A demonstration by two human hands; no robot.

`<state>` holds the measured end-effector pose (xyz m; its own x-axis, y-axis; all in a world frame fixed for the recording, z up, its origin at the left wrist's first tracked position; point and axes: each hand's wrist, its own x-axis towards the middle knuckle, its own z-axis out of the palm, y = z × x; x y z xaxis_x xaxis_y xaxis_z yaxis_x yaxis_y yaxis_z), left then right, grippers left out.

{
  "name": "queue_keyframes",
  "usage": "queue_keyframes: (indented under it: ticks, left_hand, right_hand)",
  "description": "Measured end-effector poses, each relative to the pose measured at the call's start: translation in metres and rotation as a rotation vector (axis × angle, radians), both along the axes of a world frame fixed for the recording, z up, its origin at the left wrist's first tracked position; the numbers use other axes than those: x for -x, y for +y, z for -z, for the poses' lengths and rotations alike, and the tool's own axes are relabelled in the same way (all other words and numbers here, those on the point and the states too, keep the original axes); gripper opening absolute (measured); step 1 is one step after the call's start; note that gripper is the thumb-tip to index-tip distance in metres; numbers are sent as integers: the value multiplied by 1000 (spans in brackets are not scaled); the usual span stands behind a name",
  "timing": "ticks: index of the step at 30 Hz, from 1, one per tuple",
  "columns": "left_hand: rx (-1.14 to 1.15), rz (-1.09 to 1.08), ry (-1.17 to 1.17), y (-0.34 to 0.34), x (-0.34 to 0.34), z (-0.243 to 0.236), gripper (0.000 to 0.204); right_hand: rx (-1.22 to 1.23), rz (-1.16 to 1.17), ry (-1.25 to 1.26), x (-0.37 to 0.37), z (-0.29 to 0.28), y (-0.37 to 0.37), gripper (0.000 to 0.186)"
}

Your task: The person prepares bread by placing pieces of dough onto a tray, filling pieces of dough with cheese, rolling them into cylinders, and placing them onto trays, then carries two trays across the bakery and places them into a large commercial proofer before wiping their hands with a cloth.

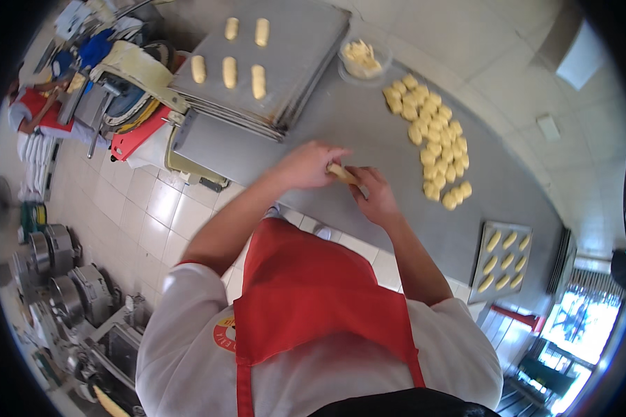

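Between my two hands, just above the steel table point(306, 153), is a short pale dough piece point(342, 174). My left hand point(311, 165) grips its left end with the fingers curled. At the other end, the fingers of my right hand point(375, 193) close on it. Several small dough balls point(435, 132) lie grouped on the table to the right of my hands. Beyond my left hand, shaped dough rolls point(259, 82) rest apart from one another on the top tray of a stack point(299, 76).
A clear bowl point(363, 61) with pale yellow pieces stands by the wall. At the right end, a tray point(481, 263) carries rows of dough rolls. A machine point(135, 90) stands left of the tray stack. Metal pots point(66, 299) and a person point(45, 111) in a red apron are farther left.
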<state>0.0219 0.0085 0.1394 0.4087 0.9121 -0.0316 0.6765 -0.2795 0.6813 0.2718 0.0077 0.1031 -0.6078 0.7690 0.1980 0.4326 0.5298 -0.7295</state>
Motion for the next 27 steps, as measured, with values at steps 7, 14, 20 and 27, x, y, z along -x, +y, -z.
queue_keyframes:
  ticks: [7,14,20,27]
  left_hand:
    - [-1154,-103,-620,9,202,-259,72]
    - [-994,-457,-524,12,297,-166,68]
    - [-700,-462,-707,26,301,-105,66]
    - [-448,-251,-824,60,240,-89,67]
  right_hand:
    - [-771,123,702,196,-214,114,52]
    - [-134,421,-82,257,-52,215,60]
    - [124,462,0,302,-78,226,66]
    - [69,539,-12,264,-83,199,63]
